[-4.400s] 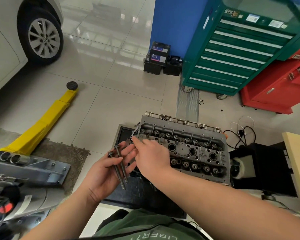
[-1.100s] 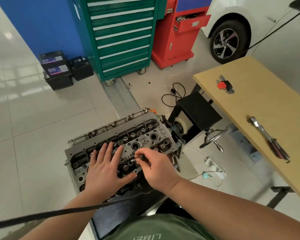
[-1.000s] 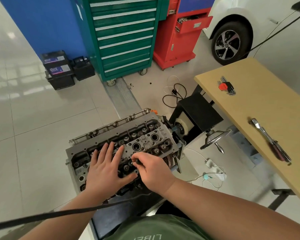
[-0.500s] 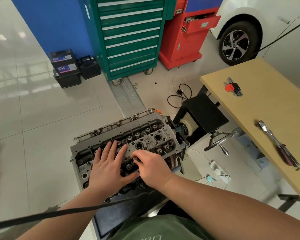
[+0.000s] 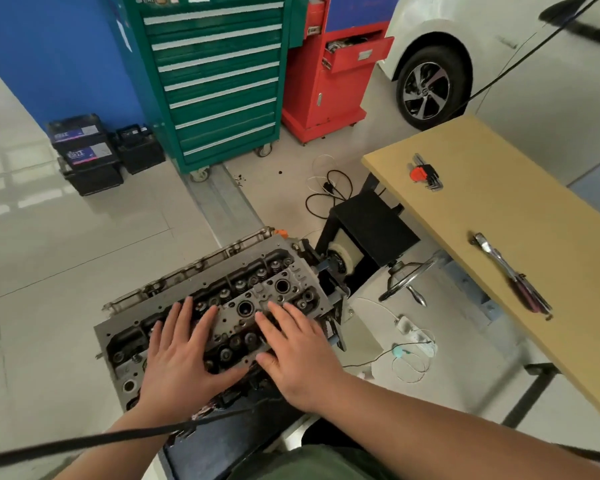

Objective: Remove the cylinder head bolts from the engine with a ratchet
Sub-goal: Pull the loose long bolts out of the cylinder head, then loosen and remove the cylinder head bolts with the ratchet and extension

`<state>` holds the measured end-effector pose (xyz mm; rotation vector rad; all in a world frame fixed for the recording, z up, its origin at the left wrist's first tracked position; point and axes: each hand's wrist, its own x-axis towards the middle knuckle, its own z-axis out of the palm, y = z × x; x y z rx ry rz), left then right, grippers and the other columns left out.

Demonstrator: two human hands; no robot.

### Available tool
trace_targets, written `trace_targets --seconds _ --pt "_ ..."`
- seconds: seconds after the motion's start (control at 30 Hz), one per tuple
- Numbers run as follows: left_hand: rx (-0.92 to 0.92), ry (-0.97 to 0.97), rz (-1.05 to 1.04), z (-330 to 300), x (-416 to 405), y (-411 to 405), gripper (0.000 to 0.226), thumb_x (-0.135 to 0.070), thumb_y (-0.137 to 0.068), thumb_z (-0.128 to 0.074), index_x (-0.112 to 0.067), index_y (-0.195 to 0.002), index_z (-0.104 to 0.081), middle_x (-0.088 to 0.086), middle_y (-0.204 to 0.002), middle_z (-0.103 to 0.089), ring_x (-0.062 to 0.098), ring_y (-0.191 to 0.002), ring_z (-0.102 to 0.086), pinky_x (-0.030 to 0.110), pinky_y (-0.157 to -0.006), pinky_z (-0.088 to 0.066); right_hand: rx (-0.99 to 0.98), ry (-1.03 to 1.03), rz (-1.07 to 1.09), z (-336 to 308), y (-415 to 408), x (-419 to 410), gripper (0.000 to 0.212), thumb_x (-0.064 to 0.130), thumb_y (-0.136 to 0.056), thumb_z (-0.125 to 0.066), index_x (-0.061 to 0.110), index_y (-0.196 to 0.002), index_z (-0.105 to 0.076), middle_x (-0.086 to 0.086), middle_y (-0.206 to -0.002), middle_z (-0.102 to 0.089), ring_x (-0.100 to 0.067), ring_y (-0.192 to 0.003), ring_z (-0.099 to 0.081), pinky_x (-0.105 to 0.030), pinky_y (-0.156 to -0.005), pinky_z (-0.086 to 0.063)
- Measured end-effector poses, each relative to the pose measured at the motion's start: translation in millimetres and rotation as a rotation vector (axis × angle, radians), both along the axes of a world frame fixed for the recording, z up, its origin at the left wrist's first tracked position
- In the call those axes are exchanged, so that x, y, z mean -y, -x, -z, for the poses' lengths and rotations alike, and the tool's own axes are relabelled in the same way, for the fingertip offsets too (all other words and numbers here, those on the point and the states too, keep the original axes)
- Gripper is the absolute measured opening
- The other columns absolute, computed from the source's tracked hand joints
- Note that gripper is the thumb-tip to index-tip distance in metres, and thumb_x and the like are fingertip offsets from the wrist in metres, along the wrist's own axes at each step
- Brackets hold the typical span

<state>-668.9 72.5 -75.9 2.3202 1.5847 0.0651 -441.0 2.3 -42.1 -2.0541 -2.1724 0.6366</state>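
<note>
Far left: note the stacked batteries [image 5: 84,147] on the floor, well apart from the work.

Low centre-left: locate the cylinder head [image 5: 257,289], top face up, mounted on the engine stand [image 5: 371,230].

On the near-left part of the head: observe the left hand [image 5: 184,355] laid flat, fingers straight and spread, gripping nothing. Unchanged from half a second ago.

Just beside it, on the near-right part of the head: observe the right hand [image 5: 295,355], likewise flat, fingers extended, empty. Compare with half a second ago: then curled in a pinch near the middle of the head, now released and pressed palm-down. Impossible to tell what was pinched.

Check for head bolts: none in either hand, and none identifiable for certain among the bores. Cannot tell whether any remain seated.

Further right: find the ratchet [image 5: 510,271] lying on the wooden table [image 5: 499,202], well apart from both hands and untouched. Farther back on the same table: a hex key set [image 5: 425,174].

Read the release as the likely end of finger-work at that bore. For any bolt still tight, expect a reach rightward to the ratchet. Beware of leaning on the head, given its mounting on a rotating stand.
</note>
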Motion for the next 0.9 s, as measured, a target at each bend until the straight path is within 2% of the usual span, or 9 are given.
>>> trace_targets --seconds 0.1,0.2,0.27,0.33,0.4,0.47,0.53,0.77,0.9 --pt "0.087 0.077 -0.053 -7.9 -6.2 -13.6 0.115 -0.097 -0.070 -0.053 -0.041 -0.164 -0.018 0.005 -0.176 -0.003 0.024 -0.161 0.011 0.052 -0.127 0.000 -0.019 -0.053 0.242 -3.7 -56.1 21.1 0.052 0.056 -0.104 -0.029 0.040 -0.154 -0.030 0.012 -0.164 -0.026 -0.014 -0.154 -0.013 -0.040 -0.124 -0.015" --pt "0.168 0.014 -0.014 -27.5 -10.8 -54.4 0.081 -0.068 -0.083 -0.068 -0.030 -0.152 -0.048 0.006 -0.166 -0.032 0.028 -0.157 -0.013 0.058 -0.125 -0.018 0.013 0.031 0.569 0.0 -132.8 49.0 0.042 0.046 -0.101 -0.044 0.036 -0.141 -0.052 0.012 -0.149 -0.048 -0.015 -0.142 -0.038 -0.039 -0.118 -0.036" --pt "0.276 -0.026 0.073 -46.1 -14.4 -93.6 0.055 -0.057 -0.088 -0.066 -0.028 -0.135 -0.063 -0.002 -0.148 -0.053 0.027 -0.145 -0.033 0.057 -0.118 -0.035 0.037 0.112 0.758 3.7 -189.7 69.6 0.039 0.043 -0.099 -0.050 0.033 -0.135 -0.060 0.008 -0.142 -0.057 -0.018 -0.135 -0.048 -0.038 -0.111 -0.043" --pt "0.377 0.017 0.198 -66.1 -19.4 -138.3 0.034 -0.054 -0.092 -0.059 -0.038 -0.121 -0.067 -0.027 -0.126 -0.057 0.007 -0.126 -0.049 0.041 -0.104 -0.048 0.083 0.157 0.881 6.9 -248.0 89.1 0.037 0.040 -0.098 -0.052 0.032 -0.132 -0.063 0.003 -0.135 -0.064 -0.022 -0.126 -0.056 -0.037 -0.103 -0.047" --pt "0.343 0.155 0.343 -81.3 -24.5 -188.5 0.018 -0.056 -0.095 -0.059 -0.056 -0.113 -0.060 -0.047 -0.109 -0.052 -0.014 -0.110 -0.053 0.018 -0.090 -0.046 0.141 0.181 0.941 9.3 -306.9 104.4 0.035 0.036 -0.096 -0.052 0.030 -0.129 -0.065 0.000 -0.126 -0.069 -0.025 -0.116 -0.061 -0.036 -0.096 -0.050" --pt "0.277 0.338 0.451 -84.5 -27.6 -242.7 0.013 -0.057 -0.094 -0.063 -0.061 -0.104 -0.057 -0.049 -0.103 -0.056 -0.022 -0.102 -0.053 0.011 -0.076 -0.045 0.176 0.182 1.013 10.4 -366.4 113.7 0.035 0.032 -0.095 -0.051 0.030 -0.126 -0.067 -0.001 -0.118 -0.073 -0.026 -0.108 -0.065 -0.034 -0.088 -0.052" --pt "0.205 0.485 0.514 -78.5 -28.0 -300.1 0.007 -0.056 -0.095 -0.065 -0.058 -0.101 -0.061 -0.053 -0.106 -0.052 -0.024 -0.099 -0.052 0.012 -0.073 -0.045 0.182 0.172 1.102 12.6 -426.5 117.3 0.036 0.029 -0.093 -0.051 0.029 -0.124 -0.068 -0.005 -0.117 -0.073 -0.030 -0.104 -0.067 -0.036 -0.086 -0.054" --pt "0.179 0.835 0.381 -39.5 -11.3 -475.6 0.015 -0.051 -0.098 -0.067 -0.048 -0.112 -0.066 -0.042 -0.101 -0.065 -0.018 -0.086 -0.063 0.008 -0.070 -0.047 0.214 0.273 1.064 52.1 -582.8 102.7 0.065 0.041 -0.080 -0.064 0.025 -0.142 -0.048 -0.006 -0.135 -0.052 -0.031 -0.124 -0.049 -0.045 -0.096 -0.047" --pt "0.151 0.985 0.287 -21.3 6.2 -541.2 0.017 -0.049 -0.096 -0.069 -0.045 -0.112 -0.070 -0.027 -0.101 -0.072 0.002 -0.088 -0.071 0.023 -0.077 -0.058 0.213 0.385 0.928 78.6 -620.2 88.7 0.068 0.040 -0.077 -0.065 0.022 -0.140 -0.044 -0.006 -0.131 -0.050 -0.030 -0.119 -0.051 -0.044 -0.095 -0.046"
